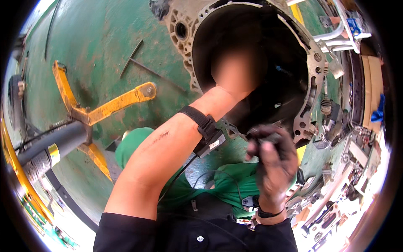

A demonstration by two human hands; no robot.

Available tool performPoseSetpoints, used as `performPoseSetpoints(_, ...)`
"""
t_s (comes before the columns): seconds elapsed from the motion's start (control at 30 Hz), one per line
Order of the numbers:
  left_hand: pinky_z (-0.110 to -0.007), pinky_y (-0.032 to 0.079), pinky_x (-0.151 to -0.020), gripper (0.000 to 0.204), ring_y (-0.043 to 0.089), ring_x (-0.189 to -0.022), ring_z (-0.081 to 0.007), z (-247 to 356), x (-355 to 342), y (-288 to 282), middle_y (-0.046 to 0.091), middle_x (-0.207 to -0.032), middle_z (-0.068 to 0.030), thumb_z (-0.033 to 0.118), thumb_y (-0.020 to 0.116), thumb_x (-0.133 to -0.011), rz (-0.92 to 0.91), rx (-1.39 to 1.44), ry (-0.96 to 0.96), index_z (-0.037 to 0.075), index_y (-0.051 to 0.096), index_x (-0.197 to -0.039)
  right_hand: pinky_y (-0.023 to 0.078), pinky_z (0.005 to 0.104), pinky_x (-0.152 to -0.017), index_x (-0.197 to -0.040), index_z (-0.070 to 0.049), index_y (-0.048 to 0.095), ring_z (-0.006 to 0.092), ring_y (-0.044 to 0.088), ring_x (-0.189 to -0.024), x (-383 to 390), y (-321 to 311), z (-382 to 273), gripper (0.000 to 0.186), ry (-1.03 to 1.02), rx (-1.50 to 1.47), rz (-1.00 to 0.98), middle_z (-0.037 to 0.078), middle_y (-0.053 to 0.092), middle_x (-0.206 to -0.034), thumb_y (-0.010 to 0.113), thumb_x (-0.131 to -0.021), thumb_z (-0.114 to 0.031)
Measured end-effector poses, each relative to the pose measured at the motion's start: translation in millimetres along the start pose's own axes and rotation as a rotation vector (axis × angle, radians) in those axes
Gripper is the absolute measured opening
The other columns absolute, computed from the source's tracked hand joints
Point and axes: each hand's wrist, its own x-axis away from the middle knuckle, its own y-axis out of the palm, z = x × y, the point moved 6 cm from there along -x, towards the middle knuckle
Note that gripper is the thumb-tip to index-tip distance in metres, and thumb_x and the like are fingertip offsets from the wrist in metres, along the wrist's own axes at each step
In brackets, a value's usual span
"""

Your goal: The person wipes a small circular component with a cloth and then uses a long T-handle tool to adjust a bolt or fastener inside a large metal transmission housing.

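Note:
A large metal bell housing (179, 19) with a ribbed, bolt-holed rim stands in front of me, its dark round opening facing up toward me. My left arm reaches into that opening. My left hand (236, 69) is inside it, smeared, so its fingers and anything in them cannot be made out. Close to the near right part of the rim is my right hand (275, 161), blackened with grime. Its fingers are curled in together, and what they hold, if anything, is hidden. A black strap with a small box (210, 145) sits on my left wrist.
On the green floor (96, 38) left of the housing lies a thin T-shaped metal bar (132, 59). Nearer left stands a yellow-legged stand (113, 103) with a grey cylinder (54, 143). Various metal parts (331, 210) crowd the right side, with a white tubular frame (344, 31) at far right.

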Motion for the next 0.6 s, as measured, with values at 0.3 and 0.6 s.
performPoseSetpoints(0.3, -0.040, 0.050, -0.080, 0.037, 0.062, -0.090, -0.0314, -3.9, -10.0, 4.2, 0.063, -0.103, -0.0164, 0.018, 0.065, -0.079, -0.124, -0.006, 0.021, 0.001, 0.059, -0.112, 0.050, 0.0262, -0.072, -0.117, -0.002, 0.061, 0.0134, 0.061, -0.084, -64.7, -10.1, 64.6, 0.025, -0.007, -0.250, 0.462, 0.004, 0.066, -0.099, 0.059, -0.096, -0.015)
performPoseSetpoints(0.6, -0.045, 0.045, -0.099, 0.070, 0.064, -0.097, -0.0372, -7.8, -6.3, -15.3, 0.067, -0.104, -0.0202, 0.028, 0.076, -0.067, -0.139, 0.098, -0.054, -0.003, 0.051, -0.125, 0.045, 0.0370, -0.100, -0.138, 0.001, 0.044, 0.0237, 0.051, -0.123, -104.0, -14.8, 124.5, 0.043, 0.128, -0.343, 0.665, 0.013, 0.048, -0.139, 0.049, -0.099, -0.017)
